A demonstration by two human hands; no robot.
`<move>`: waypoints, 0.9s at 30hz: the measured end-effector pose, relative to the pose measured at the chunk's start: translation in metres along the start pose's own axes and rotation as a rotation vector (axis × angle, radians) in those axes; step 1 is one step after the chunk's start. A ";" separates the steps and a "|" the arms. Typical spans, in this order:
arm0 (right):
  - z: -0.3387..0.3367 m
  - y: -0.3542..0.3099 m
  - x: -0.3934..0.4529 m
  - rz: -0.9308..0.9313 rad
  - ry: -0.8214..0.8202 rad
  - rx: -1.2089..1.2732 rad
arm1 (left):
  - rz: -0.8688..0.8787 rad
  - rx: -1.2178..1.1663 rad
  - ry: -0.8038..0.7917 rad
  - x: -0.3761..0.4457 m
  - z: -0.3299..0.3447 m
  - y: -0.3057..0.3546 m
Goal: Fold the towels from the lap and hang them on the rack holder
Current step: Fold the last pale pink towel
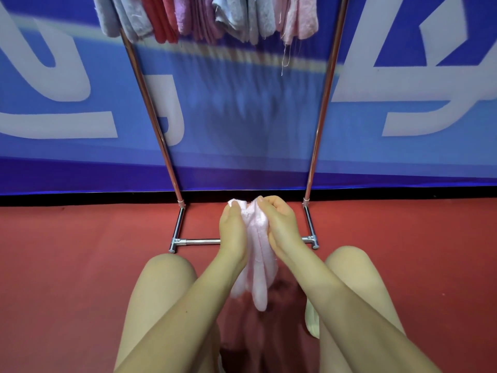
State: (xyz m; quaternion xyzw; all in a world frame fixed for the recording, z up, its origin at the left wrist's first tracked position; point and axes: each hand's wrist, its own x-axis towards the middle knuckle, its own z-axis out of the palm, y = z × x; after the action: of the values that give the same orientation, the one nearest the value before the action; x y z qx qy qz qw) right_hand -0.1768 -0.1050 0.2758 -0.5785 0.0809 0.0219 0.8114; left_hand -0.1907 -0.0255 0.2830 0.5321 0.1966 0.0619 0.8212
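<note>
We sit facing a rack [321,109] that stands on the floor [80,265] in front of a banner wall [242,125]. A row of towels [209,17] hangs side by side along its top. Between our knees, our left hand [232,227] and right hand [279,224] hold one towel [259,275] up together; it hangs down before the rack's base bar [200,241].

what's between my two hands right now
A pale pink towel, bunched up: left hand and right hand grip its top edge and the rest hangs down. Head view.
</note>
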 end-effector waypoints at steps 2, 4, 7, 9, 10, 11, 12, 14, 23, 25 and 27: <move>0.002 0.003 -0.001 0.023 0.002 0.028 | 0.001 0.013 -0.016 -0.001 0.005 0.001; 0.000 0.004 0.001 0.038 0.021 0.054 | 0.004 0.041 -0.033 0.001 0.007 0.000; -0.005 0.003 0.005 0.043 0.053 0.104 | -0.004 0.075 -0.119 0.000 0.010 0.001; -0.008 0.001 0.007 0.044 0.056 0.150 | 0.017 0.087 -0.234 0.000 0.011 0.001; -0.009 -0.001 0.008 0.044 0.054 0.175 | 0.054 0.095 -0.287 -0.002 0.012 0.002; -0.010 -0.002 0.008 0.043 0.052 0.196 | 0.090 0.128 -0.328 -0.003 0.013 0.003; -0.011 -0.003 0.007 0.044 0.049 0.208 | 0.117 0.174 -0.343 -0.004 0.013 0.003; -0.012 -0.006 0.006 0.052 0.045 0.217 | 0.136 0.269 -0.335 -0.003 0.012 0.004; -0.018 -0.016 -0.001 0.041 0.014 0.278 | 0.234 0.378 -0.154 -0.002 0.004 0.000; -0.018 -0.017 -0.003 0.024 0.020 0.274 | 0.255 0.379 -0.141 -0.001 0.003 0.001; -0.019 -0.016 -0.004 -0.010 0.027 0.253 | 0.280 0.385 -0.129 -0.003 0.003 0.002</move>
State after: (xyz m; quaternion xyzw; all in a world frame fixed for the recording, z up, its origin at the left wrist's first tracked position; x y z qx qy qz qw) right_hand -0.1809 -0.1275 0.2856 -0.4720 0.0912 -0.0002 0.8769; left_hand -0.1924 -0.0281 0.2863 0.7037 0.0761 0.1022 0.6989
